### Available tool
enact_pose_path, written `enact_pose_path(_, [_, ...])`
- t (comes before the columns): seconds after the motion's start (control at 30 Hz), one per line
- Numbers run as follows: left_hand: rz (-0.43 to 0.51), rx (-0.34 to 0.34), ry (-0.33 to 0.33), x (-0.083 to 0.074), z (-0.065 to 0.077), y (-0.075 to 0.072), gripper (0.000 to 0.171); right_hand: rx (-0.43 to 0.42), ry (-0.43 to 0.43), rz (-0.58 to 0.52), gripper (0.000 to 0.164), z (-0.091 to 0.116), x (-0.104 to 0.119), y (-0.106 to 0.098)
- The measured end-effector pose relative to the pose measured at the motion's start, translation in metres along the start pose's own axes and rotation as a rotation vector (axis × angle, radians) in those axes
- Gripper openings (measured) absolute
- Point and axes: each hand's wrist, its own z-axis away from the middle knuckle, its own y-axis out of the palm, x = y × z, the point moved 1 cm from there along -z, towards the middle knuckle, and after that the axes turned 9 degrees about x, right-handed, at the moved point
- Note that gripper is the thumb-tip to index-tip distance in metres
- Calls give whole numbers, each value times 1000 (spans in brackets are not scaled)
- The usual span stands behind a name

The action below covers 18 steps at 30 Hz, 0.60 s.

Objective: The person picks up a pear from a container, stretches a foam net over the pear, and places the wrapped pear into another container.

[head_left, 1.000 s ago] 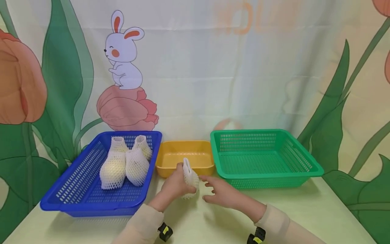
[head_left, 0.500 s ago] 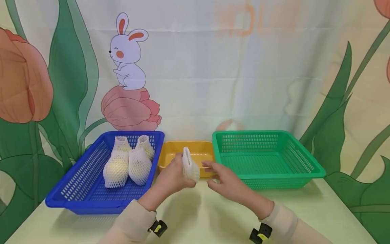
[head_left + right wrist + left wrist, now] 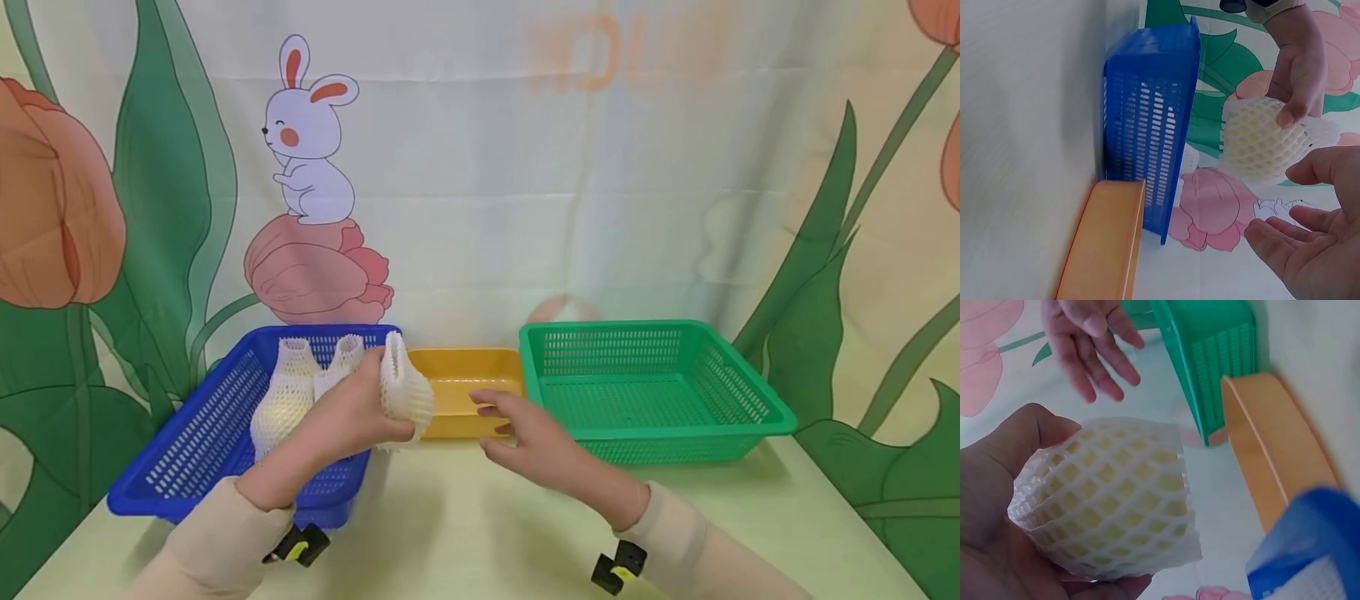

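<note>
My left hand [image 3: 348, 417] grips a round, pale yellow fruit in a white foam net sleeve [image 3: 406, 392], raised beside the right rim of the blue basket [image 3: 142, 492]. In the left wrist view, thumb and fingers curl around the netted fruit [image 3: 1116, 500], and pale yellow skin shows through the mesh. Several more netted fruits [image 3: 281, 408] sit in the blue basket, partly hidden behind the left hand and forearm. My right hand [image 3: 536, 442] hovers in front of the yellow bin [image 3: 465, 427], fingers spread and slightly bent, holding nothing. In the right wrist view its palm [image 3: 1329, 244] faces the netted fruit.
To the right stands a green basket [image 3: 660, 433] with slotted walls and nothing in it. The yellow bin sits between the two baskets, against a printed curtain [image 3: 465, 208] with a rabbit and tulips. A pale green tabletop [image 3: 450, 533] lies beneath.
The left hand has lifted the netted fruit and carried it left, from before the yellow bin to the blue basket's right rim. The right hand stays near the bin, apart from the fruit.
</note>
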Motion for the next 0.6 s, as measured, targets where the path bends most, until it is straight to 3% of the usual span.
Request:
enact_pose_path(0.27, [-11, 35, -22, 28, 11, -37, 106, 58, -35, -23, 56, -19, 19, 17])
enact_pose_path(0.47, [-9, 124, -5, 55, 6, -61, 104, 93, -58, 2, 52, -36, 33, 27])
enact_pose_path(0.6, [12, 200, 46, 72, 3, -72, 98, 96, -113, 104, 46, -46, 41, 35])
